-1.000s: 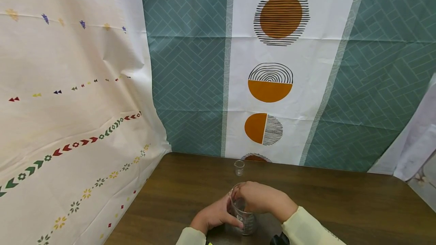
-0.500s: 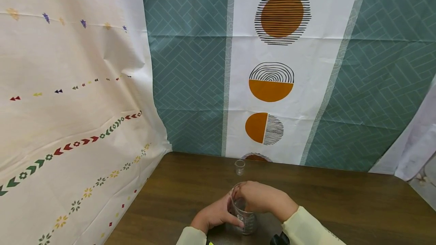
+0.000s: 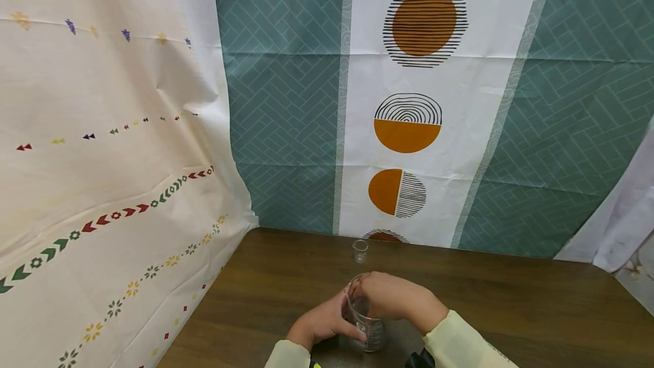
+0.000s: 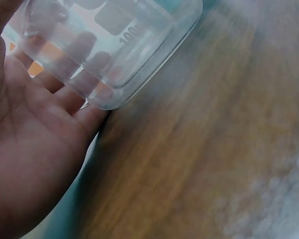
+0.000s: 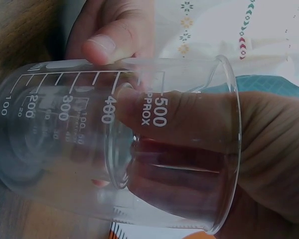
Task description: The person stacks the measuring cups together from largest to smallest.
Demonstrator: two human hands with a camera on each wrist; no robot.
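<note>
A large clear glass beaker with white markings stands on the table near its front. My left hand grips it from the left, thumb on the near side; in the left wrist view several fingers show through the glass. My right hand reaches down through the beaker's mouth. In the right wrist view a smaller glass beaker sits inside the large one, and my right thumb and fingers pinch it at its rim. Some right fingertips are hidden behind glass and reflections.
A tiny glass beaker stands farther back on the brown wooden table. Patterned cloth hangs behind the table, and a cream cloth drapes along its left side.
</note>
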